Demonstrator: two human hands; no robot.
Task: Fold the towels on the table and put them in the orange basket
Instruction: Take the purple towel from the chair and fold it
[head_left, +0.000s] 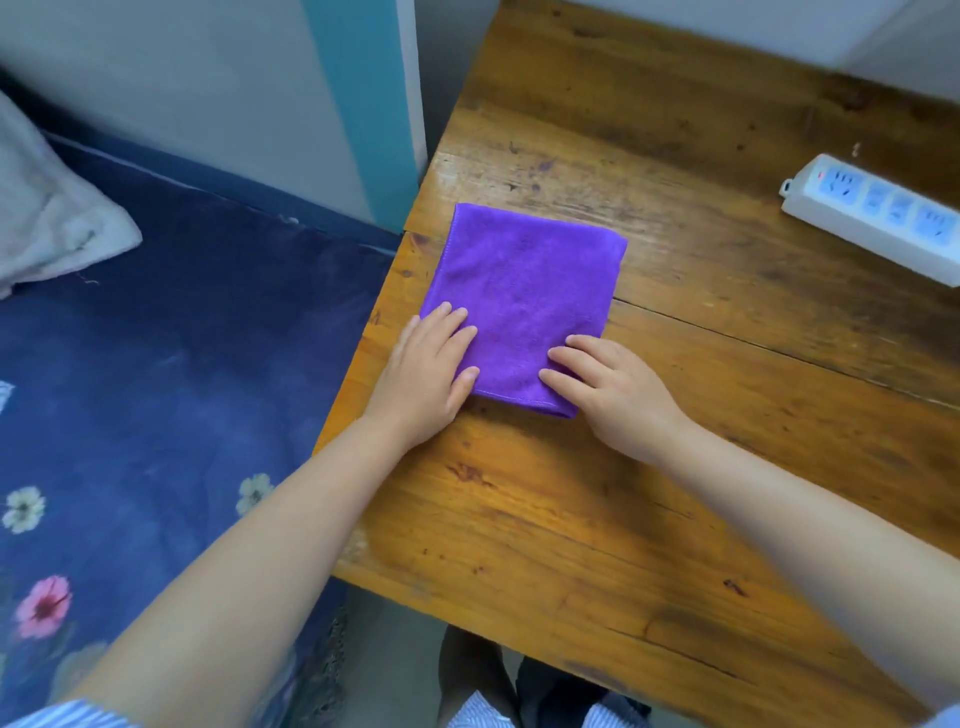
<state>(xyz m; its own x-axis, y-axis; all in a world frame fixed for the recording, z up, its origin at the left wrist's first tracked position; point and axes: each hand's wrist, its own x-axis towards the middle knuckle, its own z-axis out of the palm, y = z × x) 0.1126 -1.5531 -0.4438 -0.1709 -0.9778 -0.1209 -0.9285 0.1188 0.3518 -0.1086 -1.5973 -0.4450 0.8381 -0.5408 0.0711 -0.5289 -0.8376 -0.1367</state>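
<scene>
Forearms reach over wooden table (649, 519) | left hand (423, 371), right hand (610, 387) flat, fingers straight, pressing near corners of folded purple towel (524, 296) by table's left edge | advice: smooth outward, align hems, lift both sides | orange basket unseen

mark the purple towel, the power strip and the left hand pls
purple towel (524, 291): head view, centre of the folded cloth.
power strip (878, 213): head view, middle of its white top face.
left hand (426, 374): head view, back of the hand.
</scene>
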